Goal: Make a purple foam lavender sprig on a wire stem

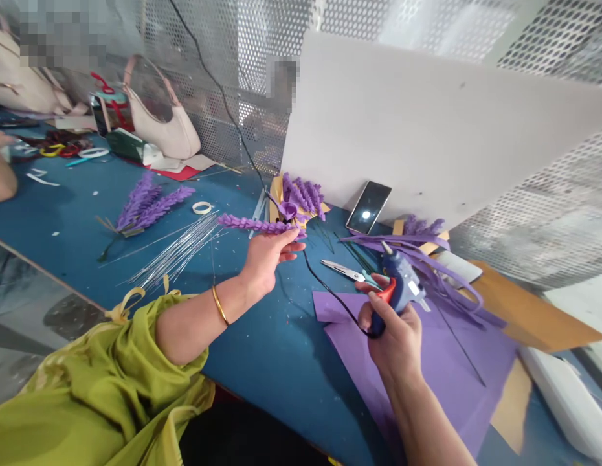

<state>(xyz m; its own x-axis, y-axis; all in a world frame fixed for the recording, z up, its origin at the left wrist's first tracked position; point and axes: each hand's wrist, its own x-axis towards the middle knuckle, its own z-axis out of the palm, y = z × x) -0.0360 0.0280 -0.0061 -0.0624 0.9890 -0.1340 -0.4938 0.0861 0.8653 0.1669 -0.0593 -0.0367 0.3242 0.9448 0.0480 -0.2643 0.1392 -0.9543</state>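
Pinched in my left hand point(269, 255) is a purple artificial lavender stem point(247, 223), lying level with its tip to the left. My right hand point(395, 330) is wrapped round the handle of a blue hot glue gun point(402, 281) with an orange trigger; its nozzle points up and away from me. A black cord runs from the gun's handle. Scissors point(347, 270) with light green handles lie just left of the gun. Beneath my right hand spread purple sheets point(456, 369), with long purple strips point(456, 285) beside them.
Thin wires point(177, 252) and a lavender bunch point(145, 204) lie on the blue table point(272, 362) at left, near a tape roll point(202, 208). A phone point(369, 207) leans against the white board point(427, 123). A handbag point(162, 123) stands at the back; another person's arm point(0, 171) shows far left.
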